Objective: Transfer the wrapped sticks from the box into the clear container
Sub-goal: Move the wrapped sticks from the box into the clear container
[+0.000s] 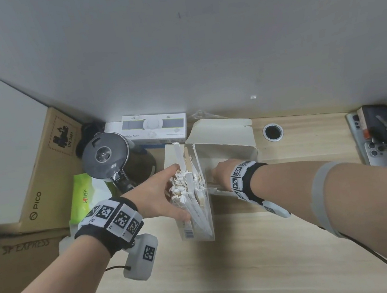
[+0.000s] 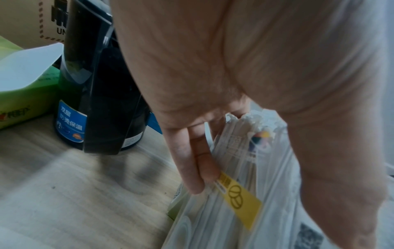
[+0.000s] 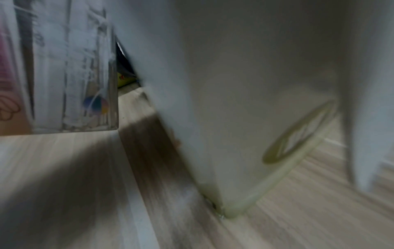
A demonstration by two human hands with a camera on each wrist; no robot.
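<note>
The left hand (image 1: 159, 195) grips the clear container (image 1: 197, 219), already packed with sticks (image 1: 188, 186). The right hand (image 1: 220, 170) reaches into the box (image 1: 227, 146) beside it; its fingers are hidden, so I cannot tell if more sticks are left.

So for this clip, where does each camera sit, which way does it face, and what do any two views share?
Head: worn on the head, looks down at the desk; both forearms, left hand on the clear container, right hand reaching into the white box.
Left wrist: looks along the palm; fingers hold the container beside the black kettle.
Right wrist: low and blurred, faces the box's outer wall; no hand shows.
Shared: all three show the container of wrapped sticks.
</note>
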